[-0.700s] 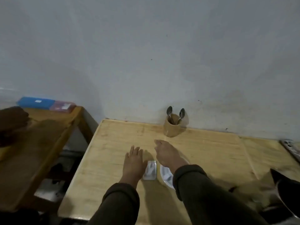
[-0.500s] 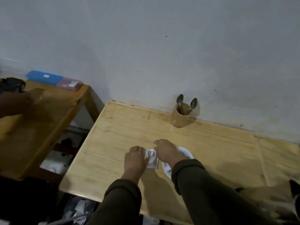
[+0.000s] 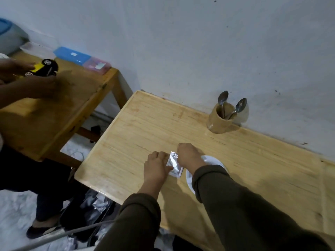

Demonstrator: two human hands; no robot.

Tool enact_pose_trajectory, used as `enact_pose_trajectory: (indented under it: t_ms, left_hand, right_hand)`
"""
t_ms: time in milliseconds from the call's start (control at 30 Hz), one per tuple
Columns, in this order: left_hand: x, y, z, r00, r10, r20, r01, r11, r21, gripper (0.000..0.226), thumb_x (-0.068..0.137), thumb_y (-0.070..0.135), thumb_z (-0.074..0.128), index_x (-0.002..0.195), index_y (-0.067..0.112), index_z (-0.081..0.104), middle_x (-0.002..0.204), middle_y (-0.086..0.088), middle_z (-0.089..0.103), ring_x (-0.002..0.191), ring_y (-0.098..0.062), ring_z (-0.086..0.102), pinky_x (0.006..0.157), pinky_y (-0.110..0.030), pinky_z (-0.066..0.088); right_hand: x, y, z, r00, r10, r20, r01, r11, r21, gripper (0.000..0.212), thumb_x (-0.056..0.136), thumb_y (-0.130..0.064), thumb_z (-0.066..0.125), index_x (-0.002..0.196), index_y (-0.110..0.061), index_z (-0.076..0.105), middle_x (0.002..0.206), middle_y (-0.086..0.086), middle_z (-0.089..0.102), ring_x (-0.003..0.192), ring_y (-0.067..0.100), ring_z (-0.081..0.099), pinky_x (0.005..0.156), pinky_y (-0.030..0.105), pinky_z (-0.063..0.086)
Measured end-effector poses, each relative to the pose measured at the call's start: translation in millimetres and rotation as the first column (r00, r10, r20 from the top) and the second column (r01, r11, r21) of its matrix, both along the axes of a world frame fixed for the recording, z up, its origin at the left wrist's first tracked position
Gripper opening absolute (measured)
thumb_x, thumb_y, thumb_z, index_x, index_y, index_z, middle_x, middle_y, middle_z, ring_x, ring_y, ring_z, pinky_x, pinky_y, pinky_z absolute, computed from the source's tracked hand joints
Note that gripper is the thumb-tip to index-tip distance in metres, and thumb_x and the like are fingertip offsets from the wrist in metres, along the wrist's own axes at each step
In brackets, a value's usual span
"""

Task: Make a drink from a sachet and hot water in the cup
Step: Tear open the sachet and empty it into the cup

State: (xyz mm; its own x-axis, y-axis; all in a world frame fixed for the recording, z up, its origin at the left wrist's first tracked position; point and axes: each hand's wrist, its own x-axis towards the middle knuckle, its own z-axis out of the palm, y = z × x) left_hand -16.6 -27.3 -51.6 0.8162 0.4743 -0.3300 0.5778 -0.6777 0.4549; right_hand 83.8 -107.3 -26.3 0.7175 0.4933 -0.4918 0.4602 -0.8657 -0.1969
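On the table [image 3: 235, 160], a white cup [image 3: 213, 161] sits at 3 o'clock of the foil sachet [image 3: 174, 164]; left hand [image 3: 155, 168] and right hand [image 3: 188, 156] pinch its sides; likely light, limp, slippery; best held at its top edge.

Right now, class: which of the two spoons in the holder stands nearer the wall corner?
The left spoon, the more upright one; the other spoon leans right, away from the corner.

A yellow toy car [image 3: 42, 69] and a blue box [image 3: 72, 55] lie on the side table [image 3: 54, 113], beside the wall
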Motion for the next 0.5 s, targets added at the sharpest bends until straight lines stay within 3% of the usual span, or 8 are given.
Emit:
enact_pose_trajectory:
  t_ms: [133, 267, 400, 500]
  left_hand:
    - [3.9, 2.8, -0.6, 0.997, 0.072, 0.010, -0.070, 0.992, -0.107, 0.034, 0.075, 0.028, 0.070, 0.105, 0.013, 0.063, 0.107, -0.009, 0.061, 0.107, -0.027, 0.054, 0.086, -0.033, 0.046]
    - [8.9, 7.3, 13.9, 0.983, 0.153, 0.099, -0.119, 0.950, -0.288, 0.013, 0.076, 0.023, 0.068, 0.078, 0.012, 0.061, 0.075, -0.002, 0.064, 0.077, -0.022, 0.060, 0.063, -0.026, 0.041]
    - [20.1, 17.2, 43.4, 0.964, 0.166, 0.209, -0.065, 0.905, -0.420, 0.016, 0.074, 0.023, 0.073, 0.067, 0.030, 0.060, 0.076, 0.007, 0.067, 0.081, -0.013, 0.065, 0.077, -0.026, 0.049]
    - [28.8, 29.2, 71.5, 0.965, 0.108, 0.241, 0.029, 0.864, -0.502, 0.017, 0.074, 0.025, 0.076, 0.088, 0.027, 0.066, 0.091, 0.009, 0.066, 0.089, -0.006, 0.059, 0.083, -0.024, 0.045]
  right_hand:
    - [4.2, -1.5, 12.8, 1.000, -0.010, -0.019, 0.012, 0.996, 0.087, 0.026, 0.086, -0.004, 0.049, 0.105, -0.007, 0.067, 0.115, 0.014, 0.063, 0.106, 0.032, 0.060, 0.085, 0.033, 0.049]
    - [14.3, -2.2, 38.1, 0.990, -0.111, -0.088, 0.128, 0.967, 0.222, 0.022, 0.085, -0.006, 0.050, 0.078, -0.022, 0.064, 0.108, 0.007, 0.065, 0.092, 0.026, 0.060, 0.070, 0.030, 0.045]
    - [24.0, -3.4, 74.4, 0.984, -0.134, -0.116, 0.163, 0.944, 0.288, 0.020, 0.085, -0.009, 0.048, 0.080, -0.013, 0.066, 0.103, 0.009, 0.067, 0.087, 0.024, 0.057, 0.072, 0.027, 0.046]
    - [27.0, -7.0, 102.2, 0.976, -0.192, -0.104, 0.217, 0.905, 0.367, 0.028, 0.082, -0.014, 0.049, 0.058, -0.020, 0.062, 0.079, 0.002, 0.066, 0.071, 0.016, 0.057, 0.056, 0.019, 0.040]
